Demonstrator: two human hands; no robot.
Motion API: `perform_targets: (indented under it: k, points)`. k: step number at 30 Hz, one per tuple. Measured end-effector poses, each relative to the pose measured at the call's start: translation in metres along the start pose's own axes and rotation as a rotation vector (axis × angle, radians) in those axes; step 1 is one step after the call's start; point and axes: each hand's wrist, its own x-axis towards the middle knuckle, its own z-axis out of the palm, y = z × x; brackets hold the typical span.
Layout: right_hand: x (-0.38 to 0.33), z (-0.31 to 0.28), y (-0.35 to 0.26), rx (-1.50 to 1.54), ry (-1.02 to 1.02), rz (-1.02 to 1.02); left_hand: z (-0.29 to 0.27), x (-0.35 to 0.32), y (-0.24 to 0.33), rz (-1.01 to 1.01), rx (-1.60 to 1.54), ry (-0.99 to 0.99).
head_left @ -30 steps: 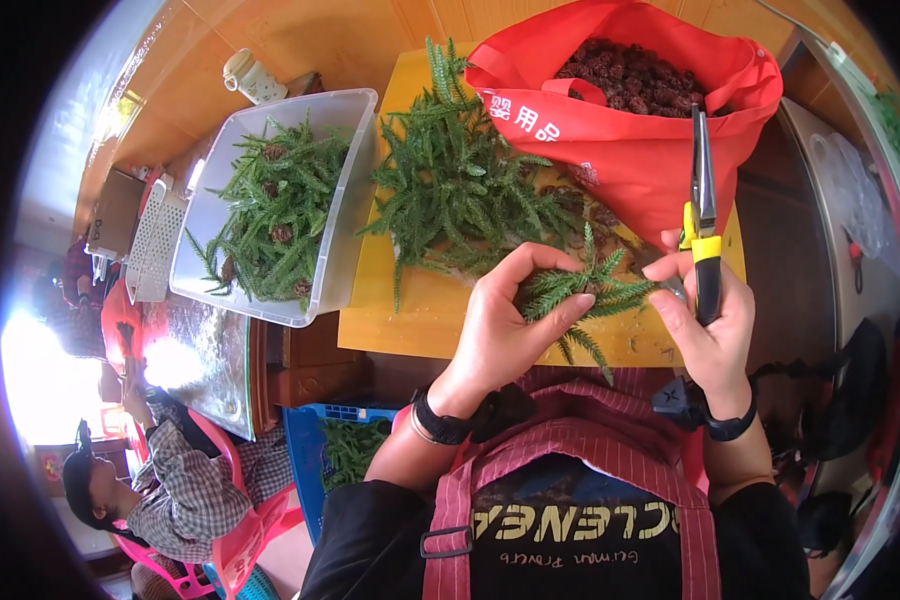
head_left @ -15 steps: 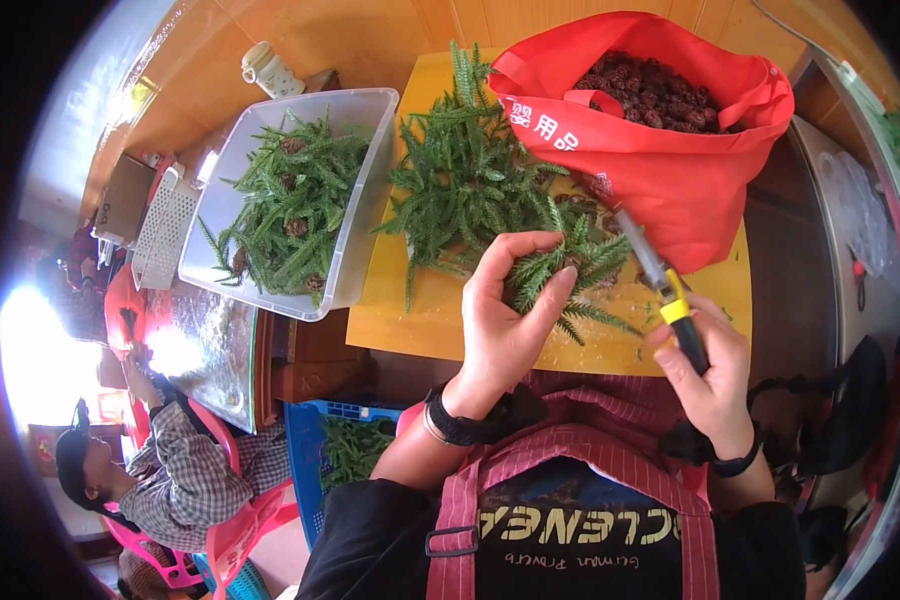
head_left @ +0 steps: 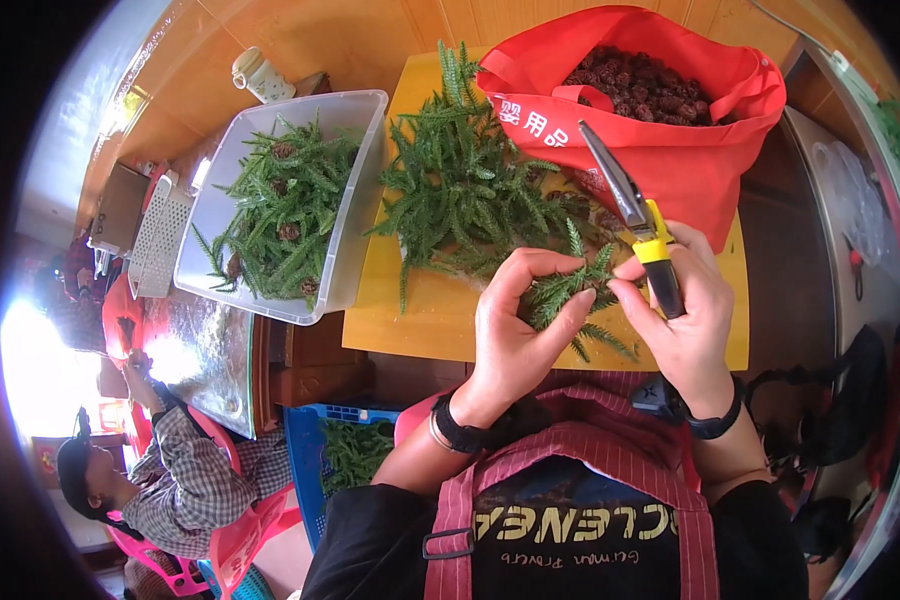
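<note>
My left hand (head_left: 525,325) pinches a green pine-like sprig (head_left: 602,338) between thumb and fingers. Long-nosed pliers (head_left: 656,268) with black and yellow handles rest in my right hand (head_left: 692,325), their jaws pointing up and to the left. The thumb and forefinger of that hand meet at the sprig's right side; whatever they pinch there is too small to make out. Just beyond my hands lies a heap of green sprigs (head_left: 460,170) on a yellow board (head_left: 380,315). A red cloth bag (head_left: 660,160) filled with brown pine cones (head_left: 640,88) stands behind the pliers.
At the left, a clear plastic bin (head_left: 355,230) holds sprigs with cones among them. Below it, a blue crate (head_left: 310,470) contains more greenery. A white cup (head_left: 263,75) stands by the wall. Another person (head_left: 185,480) in a checked shirt sits at a table on the left.
My right hand has come left and up to the sprig, its thumb and forefinger now at it. The pliers have swung with it, their jaws now before the red bag.
</note>
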Motion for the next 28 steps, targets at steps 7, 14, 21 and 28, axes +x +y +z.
perform_targets:
  k: [7, 14, 21, 28]
  points:
    - [0.001, 0.004, 0.002, 0.044, -0.096, -0.077, 0.004, 0.002, 0.0, -0.094, -0.094, 0.017]
    - [0.0, 0.005, 0.007, 0.129, -0.167, -0.005, 0.001, 0.004, -0.004, -0.231, -0.266, 0.02]
    - [-0.006, 0.004, 0.013, 0.465, -0.243, 0.312, -0.002, 0.006, -0.003, -0.219, -0.191, -0.039]
    - [-0.006, 0.0, 0.02, 0.489, -0.147, 0.272, -0.015, 0.008, -0.003, -0.395, -0.544, -0.287]
